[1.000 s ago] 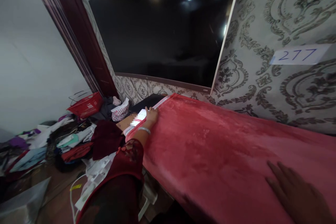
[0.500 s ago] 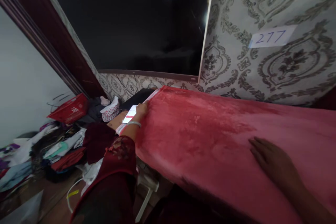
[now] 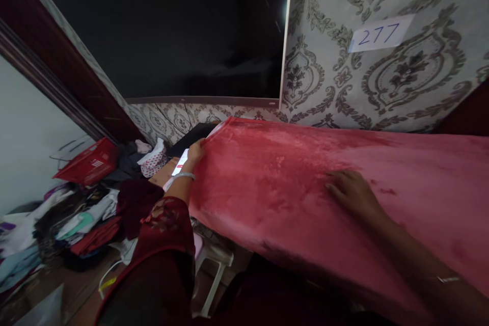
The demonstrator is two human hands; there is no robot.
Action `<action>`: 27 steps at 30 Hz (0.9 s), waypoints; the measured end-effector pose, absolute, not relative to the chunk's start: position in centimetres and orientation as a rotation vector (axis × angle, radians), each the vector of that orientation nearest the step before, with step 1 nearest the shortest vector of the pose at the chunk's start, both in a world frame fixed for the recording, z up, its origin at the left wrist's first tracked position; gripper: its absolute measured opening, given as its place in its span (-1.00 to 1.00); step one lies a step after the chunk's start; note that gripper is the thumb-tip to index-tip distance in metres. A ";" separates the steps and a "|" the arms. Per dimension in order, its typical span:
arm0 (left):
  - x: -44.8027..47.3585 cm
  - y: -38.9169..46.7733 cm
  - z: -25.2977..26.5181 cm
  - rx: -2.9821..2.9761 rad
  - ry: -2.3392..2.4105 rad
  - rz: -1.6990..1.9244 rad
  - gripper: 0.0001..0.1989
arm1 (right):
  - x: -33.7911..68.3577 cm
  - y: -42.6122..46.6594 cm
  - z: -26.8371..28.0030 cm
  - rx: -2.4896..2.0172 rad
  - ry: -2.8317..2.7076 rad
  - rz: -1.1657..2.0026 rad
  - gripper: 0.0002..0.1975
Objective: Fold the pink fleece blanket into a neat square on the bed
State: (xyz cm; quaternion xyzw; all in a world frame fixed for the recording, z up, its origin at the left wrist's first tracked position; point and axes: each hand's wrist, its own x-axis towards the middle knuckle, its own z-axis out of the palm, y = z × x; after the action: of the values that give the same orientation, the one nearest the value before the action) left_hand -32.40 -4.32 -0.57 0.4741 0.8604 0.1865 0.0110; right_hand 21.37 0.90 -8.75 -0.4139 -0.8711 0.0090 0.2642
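Observation:
A plush red blanket (image 3: 290, 183) covers a long surface in front of the patterned wall. My left hand (image 3: 195, 152) reaches to its far left end and rests on a lit phone (image 3: 179, 165) with a white and red screen. My left arm wears a dark red sleeve and a silver bangle. My right hand (image 3: 350, 191) lies flat on the middle of the blanket, fingers spread and pointing left.
A large dark screen (image 3: 171, 30) hangs on the wall. A paper label reading 277 (image 3: 380, 33) is stuck to the wallpaper. On the floor at left lie a red basket (image 3: 88, 163), a heap of clothes (image 3: 84, 214) and a white plastic stool (image 3: 214, 265).
My right hand has slid left and farther onto the blanket. The view has swung right and down, and my left hand stays at the phone.

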 end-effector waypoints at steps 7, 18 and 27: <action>-33.7 -4.3 -0.7 1.572 2.608 0.674 -0.53 | 17.7 1.5 -10.1 -1.050 -2.364 0.101 -0.64; -34.9 -4.3 -1.2 1.804 2.525 0.539 -0.64 | 15.9 0.7 -10.5 -1.147 -2.352 -0.050 -0.76; -35.2 -4.7 -1.4 1.916 2.539 0.669 -0.75 | 15.6 0.8 -10.9 -1.139 -2.329 -0.055 -0.75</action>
State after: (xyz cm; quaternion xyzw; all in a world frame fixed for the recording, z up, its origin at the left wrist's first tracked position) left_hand -35.23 -4.72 -1.38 0.5886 0.7800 0.2055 -0.0544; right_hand 15.64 0.79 -10.90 -0.4228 -0.8645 -0.0203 0.2709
